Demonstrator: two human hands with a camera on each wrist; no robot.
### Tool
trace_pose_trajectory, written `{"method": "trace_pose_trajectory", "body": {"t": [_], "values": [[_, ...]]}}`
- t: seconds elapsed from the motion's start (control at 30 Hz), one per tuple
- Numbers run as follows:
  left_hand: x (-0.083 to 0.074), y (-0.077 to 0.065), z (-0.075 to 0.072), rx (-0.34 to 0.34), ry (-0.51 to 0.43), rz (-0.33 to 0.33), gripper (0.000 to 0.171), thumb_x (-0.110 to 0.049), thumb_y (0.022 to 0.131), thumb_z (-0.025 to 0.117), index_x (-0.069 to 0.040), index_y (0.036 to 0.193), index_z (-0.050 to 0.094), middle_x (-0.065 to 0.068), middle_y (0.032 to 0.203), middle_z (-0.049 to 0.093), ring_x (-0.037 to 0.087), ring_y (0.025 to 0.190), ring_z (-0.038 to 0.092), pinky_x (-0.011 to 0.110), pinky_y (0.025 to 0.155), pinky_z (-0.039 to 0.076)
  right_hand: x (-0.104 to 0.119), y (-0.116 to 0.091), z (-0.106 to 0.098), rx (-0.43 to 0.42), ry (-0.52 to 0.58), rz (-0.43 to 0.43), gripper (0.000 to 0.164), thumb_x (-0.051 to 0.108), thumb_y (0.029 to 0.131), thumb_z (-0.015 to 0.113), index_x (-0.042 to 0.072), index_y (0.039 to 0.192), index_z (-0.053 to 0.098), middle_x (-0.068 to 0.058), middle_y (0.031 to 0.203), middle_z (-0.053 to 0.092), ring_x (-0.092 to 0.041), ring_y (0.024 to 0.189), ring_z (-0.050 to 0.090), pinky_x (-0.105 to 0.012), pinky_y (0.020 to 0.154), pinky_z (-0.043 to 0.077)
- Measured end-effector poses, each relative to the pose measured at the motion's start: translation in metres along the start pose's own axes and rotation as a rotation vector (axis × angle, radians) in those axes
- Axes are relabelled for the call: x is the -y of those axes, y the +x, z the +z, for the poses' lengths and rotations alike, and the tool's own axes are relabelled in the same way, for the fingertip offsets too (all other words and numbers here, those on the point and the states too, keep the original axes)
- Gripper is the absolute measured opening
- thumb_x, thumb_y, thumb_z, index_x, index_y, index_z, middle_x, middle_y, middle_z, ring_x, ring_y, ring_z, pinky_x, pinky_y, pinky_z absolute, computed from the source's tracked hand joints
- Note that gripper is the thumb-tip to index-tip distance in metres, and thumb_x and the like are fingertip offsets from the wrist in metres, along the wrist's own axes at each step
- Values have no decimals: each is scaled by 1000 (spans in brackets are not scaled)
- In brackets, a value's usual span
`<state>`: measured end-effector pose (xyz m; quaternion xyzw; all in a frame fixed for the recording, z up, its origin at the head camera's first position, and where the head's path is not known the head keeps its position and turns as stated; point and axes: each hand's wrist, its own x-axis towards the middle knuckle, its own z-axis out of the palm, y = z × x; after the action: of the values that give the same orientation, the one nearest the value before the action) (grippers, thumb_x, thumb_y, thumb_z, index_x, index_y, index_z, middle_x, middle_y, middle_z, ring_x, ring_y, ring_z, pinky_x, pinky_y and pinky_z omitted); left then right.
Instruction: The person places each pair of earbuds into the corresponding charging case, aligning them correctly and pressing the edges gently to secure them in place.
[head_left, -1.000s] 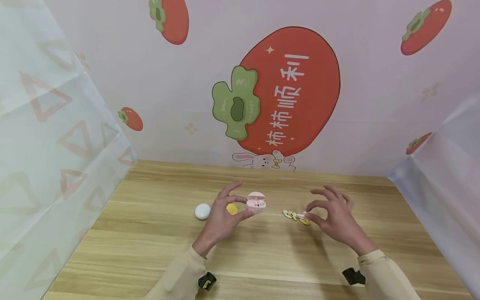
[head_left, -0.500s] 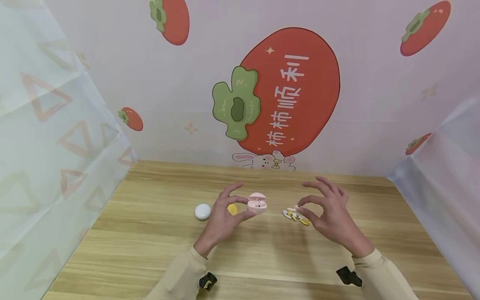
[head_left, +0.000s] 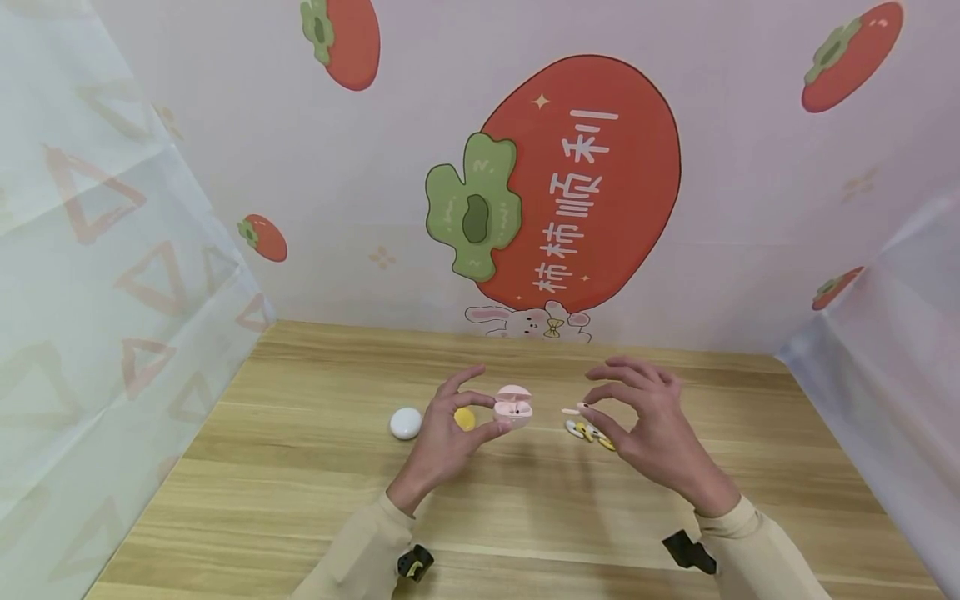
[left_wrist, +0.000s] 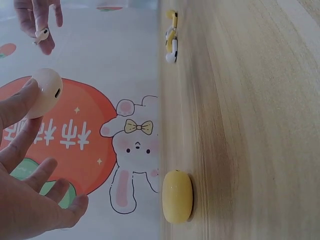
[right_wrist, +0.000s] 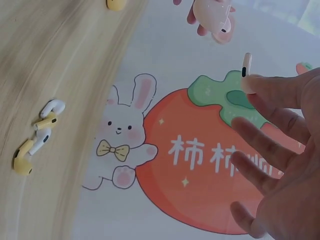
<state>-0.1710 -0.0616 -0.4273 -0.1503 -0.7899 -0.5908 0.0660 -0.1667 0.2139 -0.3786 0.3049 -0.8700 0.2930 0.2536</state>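
Observation:
My left hand point(head_left: 438, 437) pinches a pink earbud case point(head_left: 513, 410) between thumb and index finger, its lid raised and something small and pink inside. In the left wrist view the case's rounded outside point(left_wrist: 49, 92) shows a dark charging slot. Between the thumb and index finger of my right hand point(head_left: 656, 425) is a pale pink earbud point(right_wrist: 247, 64), stem pointing toward the case and a short gap apart from it. Below the right fingertips, white and yellow earbuds point(head_left: 585, 431) lie in a small cluster on the wooden table point(head_left: 480, 517).
A white round case point(head_left: 406, 423) stands on the table left of my left hand. Partly hidden behind that hand is a yellow case point(left_wrist: 177, 196). A printed backdrop point(head_left: 360, 283) rises at the table's back edge, with side sheets at left and right.
My right hand has lifted the pink earbud from the cluster and moved it left and up toward the case. My left hand and its case stay nearly still.

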Motion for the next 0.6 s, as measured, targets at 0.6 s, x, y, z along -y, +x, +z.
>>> {"method": "trace_pose_trajectory", "body": {"t": [0.6], "values": [[0,1,1,-3,11,-4,18,-17,80,88,-10,94,78,4,150,49,34,145,33,65,113,24,4,3,6,26,47,55,23,1,77,86,15,90,74,3,96,72,-26,100,67,-62,102,30]]}}
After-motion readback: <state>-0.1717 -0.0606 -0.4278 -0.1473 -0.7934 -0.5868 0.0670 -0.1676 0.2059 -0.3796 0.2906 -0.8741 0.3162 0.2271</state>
